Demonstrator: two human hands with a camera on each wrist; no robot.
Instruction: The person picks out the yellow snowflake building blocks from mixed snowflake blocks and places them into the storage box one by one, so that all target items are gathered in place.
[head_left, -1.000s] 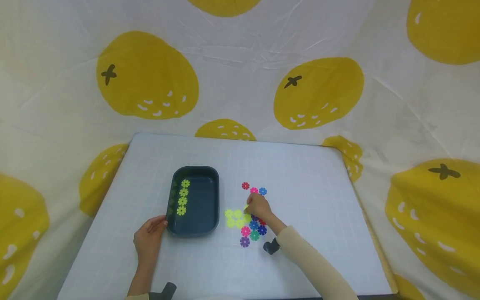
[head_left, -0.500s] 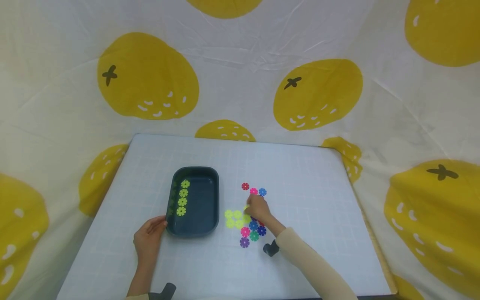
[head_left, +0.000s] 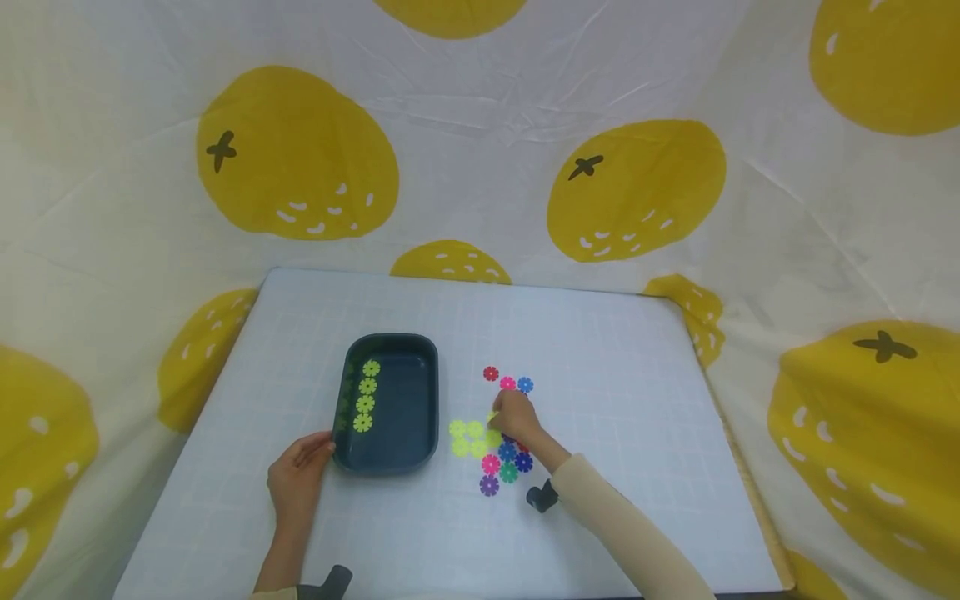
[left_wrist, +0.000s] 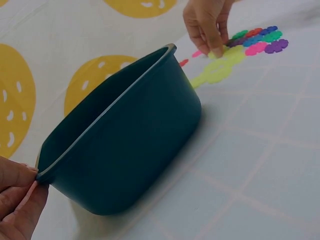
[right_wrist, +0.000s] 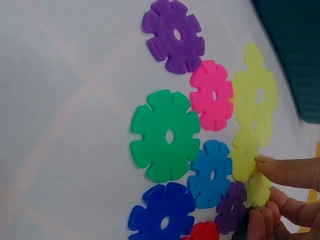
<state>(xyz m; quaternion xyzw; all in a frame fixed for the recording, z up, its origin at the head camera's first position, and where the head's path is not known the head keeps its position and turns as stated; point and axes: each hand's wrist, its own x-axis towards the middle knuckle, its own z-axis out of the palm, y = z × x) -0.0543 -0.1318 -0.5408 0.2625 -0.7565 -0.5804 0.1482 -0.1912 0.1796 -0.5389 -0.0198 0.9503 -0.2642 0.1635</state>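
Note:
My left hand (head_left: 295,477) pinches the near left corner of a dark teal plastic tub (head_left: 401,408); in the left wrist view its thumb and fingers meet at the rim (left_wrist: 45,176). A row of several yellow notched discs (head_left: 365,404) lies along the tub's left side. To the right, my right hand (head_left: 517,417) is down in a cluster of flower-shaped linking discs. Seen from the right wrist, thumb and fingers pinch a yellow disc (right_wrist: 259,189) at the cluster's edge, beside another yellow disc (right_wrist: 244,156). The right hand partly covers discs beneath it in the head view.
Joined yellow discs (head_left: 468,437) lie between tub and right hand. Around that hand are purple (head_left: 489,485), green (head_left: 509,472), pink (head_left: 491,464) and dark blue (head_left: 523,462) discs, with a red disc (head_left: 491,373) farther back. Fruit-patterned cloth (head_left: 480,167) hangs behind the table (head_left: 600,350).

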